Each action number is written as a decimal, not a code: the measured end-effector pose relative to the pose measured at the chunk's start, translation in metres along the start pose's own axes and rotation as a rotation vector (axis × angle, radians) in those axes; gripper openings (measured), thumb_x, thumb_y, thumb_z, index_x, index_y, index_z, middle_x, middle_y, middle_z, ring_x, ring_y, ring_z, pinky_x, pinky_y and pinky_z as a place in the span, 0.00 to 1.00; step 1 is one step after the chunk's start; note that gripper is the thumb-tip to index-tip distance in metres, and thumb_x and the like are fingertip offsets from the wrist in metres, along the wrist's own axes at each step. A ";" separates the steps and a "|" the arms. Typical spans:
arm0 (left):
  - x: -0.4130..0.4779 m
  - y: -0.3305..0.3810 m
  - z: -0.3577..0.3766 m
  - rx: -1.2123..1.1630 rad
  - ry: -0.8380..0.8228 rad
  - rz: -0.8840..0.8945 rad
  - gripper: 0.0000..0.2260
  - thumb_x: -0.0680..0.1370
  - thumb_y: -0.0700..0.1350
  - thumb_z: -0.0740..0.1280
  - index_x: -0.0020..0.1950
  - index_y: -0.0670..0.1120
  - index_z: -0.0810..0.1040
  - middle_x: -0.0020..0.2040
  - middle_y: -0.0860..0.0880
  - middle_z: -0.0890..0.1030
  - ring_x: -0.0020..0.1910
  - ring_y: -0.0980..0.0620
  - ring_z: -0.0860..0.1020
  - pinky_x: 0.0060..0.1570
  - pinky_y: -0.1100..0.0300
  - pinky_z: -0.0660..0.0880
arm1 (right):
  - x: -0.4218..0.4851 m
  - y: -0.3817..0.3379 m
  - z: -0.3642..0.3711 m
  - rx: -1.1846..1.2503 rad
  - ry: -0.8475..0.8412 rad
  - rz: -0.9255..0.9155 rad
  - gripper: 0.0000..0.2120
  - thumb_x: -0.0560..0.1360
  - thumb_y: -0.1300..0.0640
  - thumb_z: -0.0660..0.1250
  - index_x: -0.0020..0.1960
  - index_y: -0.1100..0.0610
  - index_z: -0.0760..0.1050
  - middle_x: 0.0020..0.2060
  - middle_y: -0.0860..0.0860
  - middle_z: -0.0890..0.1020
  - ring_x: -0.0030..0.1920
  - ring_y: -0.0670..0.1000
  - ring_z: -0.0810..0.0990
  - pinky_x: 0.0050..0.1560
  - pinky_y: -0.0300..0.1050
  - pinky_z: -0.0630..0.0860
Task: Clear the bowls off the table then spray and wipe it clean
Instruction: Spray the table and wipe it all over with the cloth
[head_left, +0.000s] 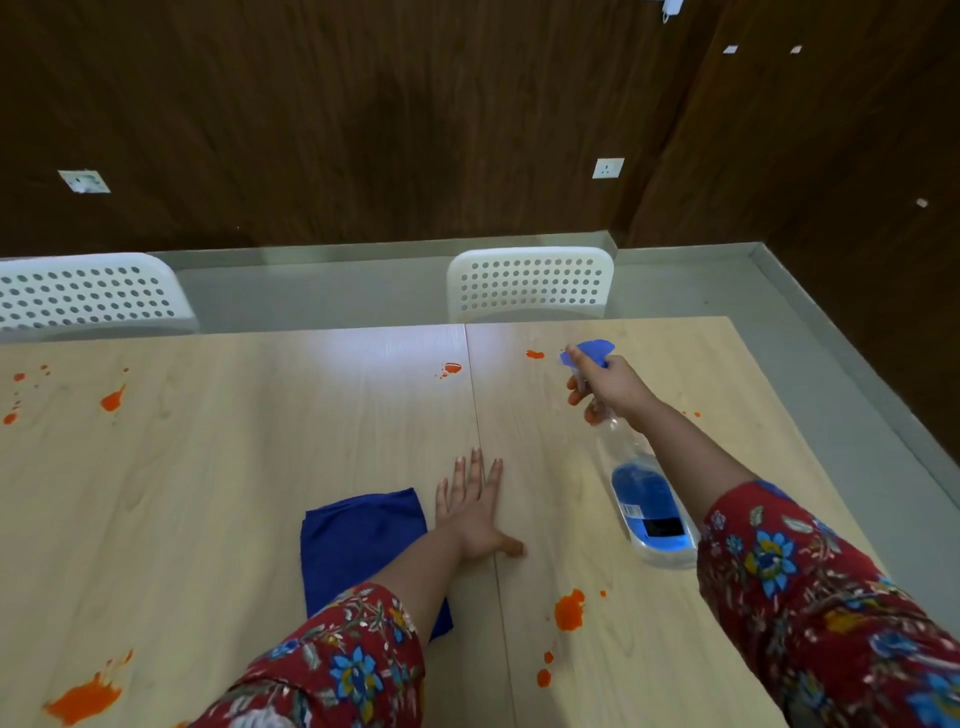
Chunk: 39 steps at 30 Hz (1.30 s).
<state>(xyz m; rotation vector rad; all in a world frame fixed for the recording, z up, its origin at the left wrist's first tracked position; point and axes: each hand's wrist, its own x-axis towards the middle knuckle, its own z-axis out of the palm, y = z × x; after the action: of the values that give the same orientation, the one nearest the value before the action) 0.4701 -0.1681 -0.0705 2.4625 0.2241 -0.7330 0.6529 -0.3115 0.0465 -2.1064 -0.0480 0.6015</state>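
Orange-stained table (208, 493): right hand (610, 387) gripped spray bottle (644, 499) at two o'clock, left hand (470, 512) lay flat-fingered beside cloth (363, 540); tilt and low liquid might starve trigger.

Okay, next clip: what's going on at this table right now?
A person is at the spraying stage. Their right hand grips a spray bottle, its nozzle aimed toward the far side of the table. The left hand lies flat on the tabletop beside a folded blue cloth, not holding it. No bowls are in view. Orange stains dot the surface, so wiping is not yet done.
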 end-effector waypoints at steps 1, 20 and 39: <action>0.001 0.000 0.000 0.004 -0.008 -0.002 0.56 0.69 0.64 0.70 0.75 0.54 0.27 0.70 0.49 0.20 0.70 0.46 0.23 0.69 0.47 0.29 | 0.002 0.001 -0.002 0.026 0.018 0.006 0.30 0.75 0.33 0.60 0.37 0.62 0.74 0.38 0.57 0.83 0.24 0.53 0.75 0.32 0.45 0.75; 0.000 0.001 -0.001 -0.001 -0.019 0.011 0.56 0.69 0.65 0.70 0.74 0.54 0.26 0.69 0.50 0.19 0.68 0.48 0.22 0.69 0.47 0.30 | -0.009 0.021 -0.046 0.106 0.244 -0.002 0.25 0.76 0.38 0.63 0.41 0.61 0.73 0.36 0.53 0.81 0.25 0.54 0.77 0.33 0.45 0.76; -0.031 0.006 0.026 0.172 -0.080 0.174 0.57 0.66 0.69 0.68 0.70 0.56 0.23 0.71 0.50 0.21 0.72 0.48 0.25 0.70 0.47 0.31 | -0.076 0.093 -0.150 -0.118 0.712 0.185 0.21 0.79 0.42 0.58 0.42 0.60 0.74 0.36 0.56 0.80 0.31 0.55 0.82 0.43 0.51 0.79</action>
<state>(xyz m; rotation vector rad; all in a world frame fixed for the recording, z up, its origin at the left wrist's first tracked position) 0.4344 -0.1871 -0.0690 2.5669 -0.0868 -0.8015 0.6332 -0.5011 0.0728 -2.3416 0.5255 -0.0765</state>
